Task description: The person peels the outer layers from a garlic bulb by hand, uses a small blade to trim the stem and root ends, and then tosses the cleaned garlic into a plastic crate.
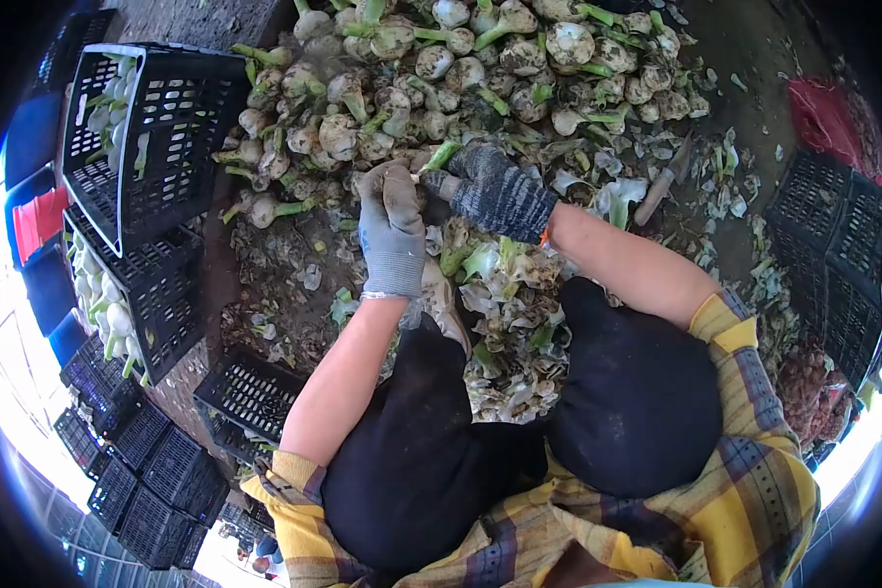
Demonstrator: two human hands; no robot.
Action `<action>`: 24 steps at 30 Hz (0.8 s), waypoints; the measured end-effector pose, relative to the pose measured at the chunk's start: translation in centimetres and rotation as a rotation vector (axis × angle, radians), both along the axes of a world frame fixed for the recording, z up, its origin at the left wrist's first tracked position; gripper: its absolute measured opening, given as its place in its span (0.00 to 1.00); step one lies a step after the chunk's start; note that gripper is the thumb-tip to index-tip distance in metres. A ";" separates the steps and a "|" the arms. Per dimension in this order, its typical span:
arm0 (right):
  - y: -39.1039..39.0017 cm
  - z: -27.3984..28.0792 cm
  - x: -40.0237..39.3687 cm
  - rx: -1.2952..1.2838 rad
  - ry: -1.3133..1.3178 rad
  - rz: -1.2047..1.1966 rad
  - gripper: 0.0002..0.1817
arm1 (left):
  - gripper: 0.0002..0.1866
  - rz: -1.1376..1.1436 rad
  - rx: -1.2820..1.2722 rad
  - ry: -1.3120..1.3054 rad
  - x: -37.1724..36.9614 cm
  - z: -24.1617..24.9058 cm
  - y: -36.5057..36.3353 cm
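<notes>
My left hand [392, 227], in a grey work glove, is closed around a bulb that its fingers mostly hide. A cut green stem [443, 155] sticks out between my two hands and looks like part of that bulb. My right hand [495, 193], in a dark knitted glove, is closed close beside it, its fingertips almost at the left fingers. What it grips I cannot make out. Just beyond both hands lies a big heap of soiled white bulbs [338, 135] with short green stems, like onions or garlic. Peeled skins [519, 294] are piled below my hands, between my knees.
On the left, a black crate [181, 127] with whitish bulbs stands tilted above another crate [167, 294] of bulbs. A low black crate [248, 397] is near my left forearm. More crates [833, 220] and a red sack [825, 122] are at right. A wooden-looking handle [654, 196] lies among skins.
</notes>
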State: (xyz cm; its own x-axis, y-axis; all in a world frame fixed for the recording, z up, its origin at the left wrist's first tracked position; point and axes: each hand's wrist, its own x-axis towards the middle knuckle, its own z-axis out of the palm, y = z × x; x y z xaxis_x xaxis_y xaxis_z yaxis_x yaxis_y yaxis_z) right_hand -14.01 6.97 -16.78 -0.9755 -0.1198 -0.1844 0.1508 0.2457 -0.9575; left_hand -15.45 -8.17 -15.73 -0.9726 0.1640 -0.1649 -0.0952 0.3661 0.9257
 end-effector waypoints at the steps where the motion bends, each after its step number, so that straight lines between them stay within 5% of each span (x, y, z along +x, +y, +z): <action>1: -0.1 0.0 0.2 0.009 0.042 -0.011 0.14 | 0.17 -0.010 -0.013 0.001 0.0 -0.3 -0.2; 7: -0.1 -0.4 1.0 0.103 0.229 -0.005 0.14 | 0.22 0.032 -0.002 -0.110 0.1 -2.3 -1.5; 10: 0.0 0.5 1.2 0.047 0.082 -0.078 0.13 | 0.21 0.154 0.260 -0.711 -0.8 3.3 1.2; 12: 0.4 1.7 1.3 0.173 -0.011 -0.064 0.12 | 0.21 0.071 0.290 -0.932 -1.8 2.3 0.0; 15: 0.5 -0.7 1.4 0.111 -0.080 -0.073 0.12 | 0.21 0.011 0.471 -0.694 -0.4 -0.1 -0.2; 16: 0.9 -0.7 1.2 0.329 0.060 0.009 0.13 | 0.23 0.004 0.548 -0.519 0.1 -0.2 0.3; 19: 0.9 -1.1 1.6 0.524 0.272 0.014 0.15 | 0.24 -0.013 0.290 -0.236 0.2 -0.2 1.2; 20: 0.6 0.3 1.3 0.196 -0.043 -0.200 0.16 | 0.22 0.087 0.384 -0.483 -0.1 2.0 1.6; 24: 0.8 0.4 1.2 0.158 -0.070 -0.175 0.16 | 0.17 -0.008 0.633 -1.052 -2.1 1.6 -0.6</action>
State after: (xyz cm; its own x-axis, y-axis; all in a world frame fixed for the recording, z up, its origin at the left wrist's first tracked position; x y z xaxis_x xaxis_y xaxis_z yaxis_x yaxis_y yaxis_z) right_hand -12.78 7.77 -16.37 -0.9632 0.0854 -0.2549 0.2685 0.3558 -0.8952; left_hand -17.50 -8.74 -14.15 -0.4125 0.5054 -0.7579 -0.9029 -0.1163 0.4138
